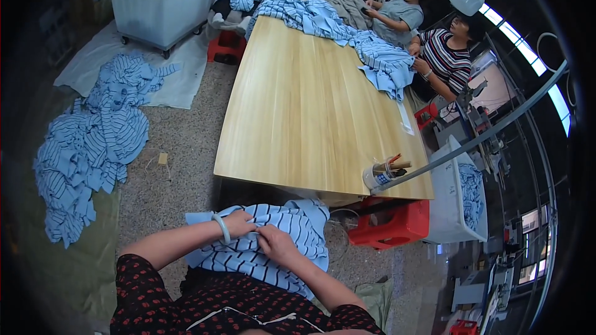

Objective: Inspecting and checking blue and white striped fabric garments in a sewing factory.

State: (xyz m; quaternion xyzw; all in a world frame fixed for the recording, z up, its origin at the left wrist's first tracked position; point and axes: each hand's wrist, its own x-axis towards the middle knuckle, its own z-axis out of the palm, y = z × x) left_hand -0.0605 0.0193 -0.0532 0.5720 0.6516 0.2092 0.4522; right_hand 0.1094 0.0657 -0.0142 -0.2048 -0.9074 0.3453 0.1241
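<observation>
Daylight-like, moderate and cool, fairly even mid-frame. Brightest source: window strip [520, 42] at upper right, panes burnt near white; machinery [481, 118] below it sits dim. Bench [298, 99] shows a soft, pale sheen; deep shadow under its near edge. Left hand [238, 226], right hand [277, 245] and lap cloth [310, 217] reasonably sharp, stripes readable. Far end softer, fine detail lost. Strong fisheye: grey pole [484, 136] bowed, corners vignetted to black.
</observation>
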